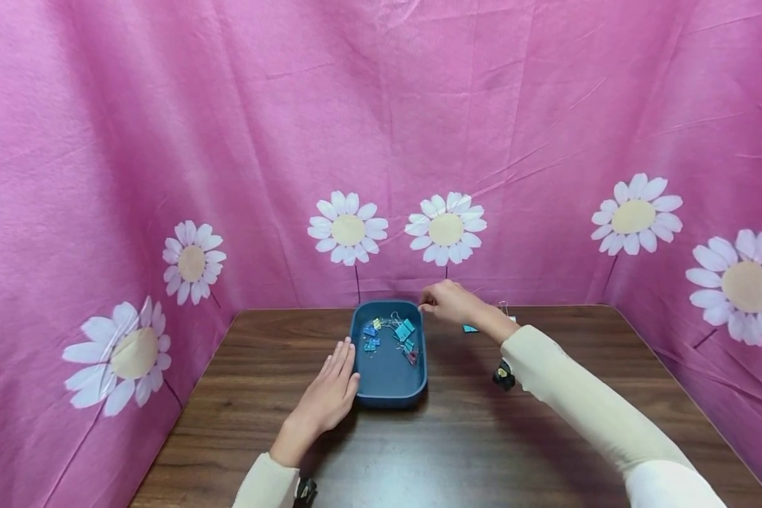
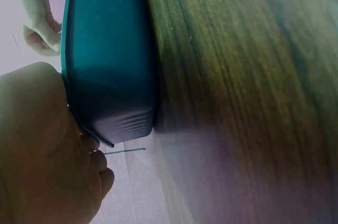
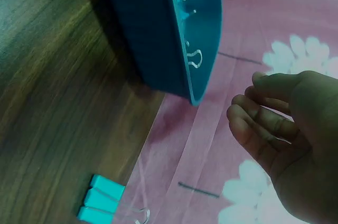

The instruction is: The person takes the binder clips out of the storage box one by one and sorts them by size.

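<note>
A dark blue-green tray (image 1: 390, 402) stands on the wooden table. Inside lie a large teal binder clip (image 1: 404, 329), small blue binder clips (image 1: 371, 344), a yellow one (image 1: 377, 324) and a red one (image 1: 410, 358). My left hand (image 1: 327, 391) rests with extended fingers along the tray's left rim. At the far right corner of the tray is my right hand (image 1: 451, 302), its fingers loosely bent and nothing between them in the right wrist view. A teal binder clip (image 3: 100, 200) lies on the table to the right of the tray, partly hidden by my right forearm in the head view.
The brown wooden table (image 1: 482, 451) reaches back to a pink cloth (image 1: 381, 141) printed with white daisies, which hangs behind and along both sides. A black wrist camera (image 1: 504, 375) sits under my right sleeve.
</note>
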The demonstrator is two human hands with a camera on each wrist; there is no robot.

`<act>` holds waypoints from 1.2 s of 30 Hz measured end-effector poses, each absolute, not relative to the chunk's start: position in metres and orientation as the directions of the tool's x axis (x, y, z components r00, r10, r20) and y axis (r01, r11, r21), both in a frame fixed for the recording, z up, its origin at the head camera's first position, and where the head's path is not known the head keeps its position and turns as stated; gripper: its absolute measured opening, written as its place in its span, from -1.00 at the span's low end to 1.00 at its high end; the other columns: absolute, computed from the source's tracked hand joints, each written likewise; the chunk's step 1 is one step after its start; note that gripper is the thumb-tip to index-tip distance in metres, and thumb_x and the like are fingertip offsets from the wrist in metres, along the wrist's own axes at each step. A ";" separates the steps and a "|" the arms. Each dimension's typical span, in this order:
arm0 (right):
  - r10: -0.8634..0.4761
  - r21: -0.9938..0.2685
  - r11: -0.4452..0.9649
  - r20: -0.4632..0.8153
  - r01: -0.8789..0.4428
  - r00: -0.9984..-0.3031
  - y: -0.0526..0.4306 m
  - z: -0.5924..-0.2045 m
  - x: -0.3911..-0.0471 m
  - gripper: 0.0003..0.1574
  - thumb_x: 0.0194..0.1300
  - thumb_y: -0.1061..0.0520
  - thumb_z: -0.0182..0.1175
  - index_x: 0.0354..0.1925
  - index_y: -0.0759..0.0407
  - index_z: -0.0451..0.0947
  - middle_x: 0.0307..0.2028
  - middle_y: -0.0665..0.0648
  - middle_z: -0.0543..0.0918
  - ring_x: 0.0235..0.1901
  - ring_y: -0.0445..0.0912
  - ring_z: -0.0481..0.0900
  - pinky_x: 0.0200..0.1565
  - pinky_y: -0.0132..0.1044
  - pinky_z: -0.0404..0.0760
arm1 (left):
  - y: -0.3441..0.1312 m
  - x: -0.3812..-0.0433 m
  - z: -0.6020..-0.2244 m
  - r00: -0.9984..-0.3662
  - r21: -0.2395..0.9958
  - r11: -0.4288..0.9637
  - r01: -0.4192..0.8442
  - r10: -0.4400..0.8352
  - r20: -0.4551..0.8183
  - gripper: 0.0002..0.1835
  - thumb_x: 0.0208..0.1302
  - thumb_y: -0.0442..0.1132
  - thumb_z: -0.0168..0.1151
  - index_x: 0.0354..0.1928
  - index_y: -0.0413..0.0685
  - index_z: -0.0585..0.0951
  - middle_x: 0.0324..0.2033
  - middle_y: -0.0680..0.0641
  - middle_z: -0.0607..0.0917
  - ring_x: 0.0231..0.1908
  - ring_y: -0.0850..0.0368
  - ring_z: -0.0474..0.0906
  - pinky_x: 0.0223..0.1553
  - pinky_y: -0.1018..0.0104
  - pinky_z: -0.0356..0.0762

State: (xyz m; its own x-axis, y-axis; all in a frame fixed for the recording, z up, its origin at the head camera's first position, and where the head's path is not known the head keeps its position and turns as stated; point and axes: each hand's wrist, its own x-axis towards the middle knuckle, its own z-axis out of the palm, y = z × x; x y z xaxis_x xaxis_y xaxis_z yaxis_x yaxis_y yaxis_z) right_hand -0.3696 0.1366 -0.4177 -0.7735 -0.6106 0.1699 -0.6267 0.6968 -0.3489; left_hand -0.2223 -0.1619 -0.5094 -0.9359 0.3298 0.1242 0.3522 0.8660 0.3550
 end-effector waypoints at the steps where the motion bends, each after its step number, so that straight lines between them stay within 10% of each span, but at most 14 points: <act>1: -0.619 -0.340 0.695 0.164 -0.633 -0.768 0.132 -0.417 -0.369 -0.84 0.48 0.12 0.36 -0.14 0.18 0.79 -0.32 0.05 0.83 -0.40 -0.23 0.65 -0.25 -0.21 0.72 | -0.162 -0.222 -0.509 -0.935 0.357 0.865 0.354 0.330 0.127 -0.34 0.74 -0.12 -0.12 0.66 -0.36 0.11 0.70 -0.27 0.05 0.70 -0.20 -0.04 0.68 -0.14 0.07; 11: -0.669 -0.250 0.697 0.109 -0.672 -0.735 0.097 -0.417 -0.369 -0.86 0.47 0.10 0.37 -0.16 0.17 0.74 -0.37 0.04 0.75 -0.40 -0.18 0.61 -0.25 -0.25 0.69 | -0.162 -0.223 -0.509 -0.938 0.364 0.865 0.345 0.328 0.111 -0.33 0.73 -0.11 -0.13 0.67 -0.33 0.09 0.71 -0.25 0.02 0.71 -0.19 -0.07 0.68 -0.15 0.07; 26: -0.586 -0.198 0.808 -0.167 -0.555 -0.793 0.068 -0.446 -0.367 -0.29 0.49 0.02 0.36 0.41 0.34 0.43 0.34 0.35 0.60 0.32 0.19 0.62 0.40 0.07 0.60 | -0.161 -0.222 -0.510 -0.936 0.376 0.858 0.351 0.337 0.105 -0.33 0.74 -0.11 -0.13 0.67 -0.34 0.08 0.71 -0.25 0.02 0.71 -0.19 -0.07 0.68 -0.14 0.06; 36: -0.631 -0.187 0.775 -0.170 -0.604 -0.757 0.065 -0.460 -0.363 -0.30 0.47 0.16 0.36 0.41 0.37 0.32 0.31 0.40 0.60 0.31 0.20 0.62 0.38 0.05 0.61 | -0.164 -0.223 -0.510 -0.935 0.369 0.860 0.353 0.337 0.108 -0.33 0.74 -0.12 -0.14 0.67 -0.34 0.06 0.71 -0.27 0.01 0.71 -0.21 -0.07 0.69 -0.13 0.05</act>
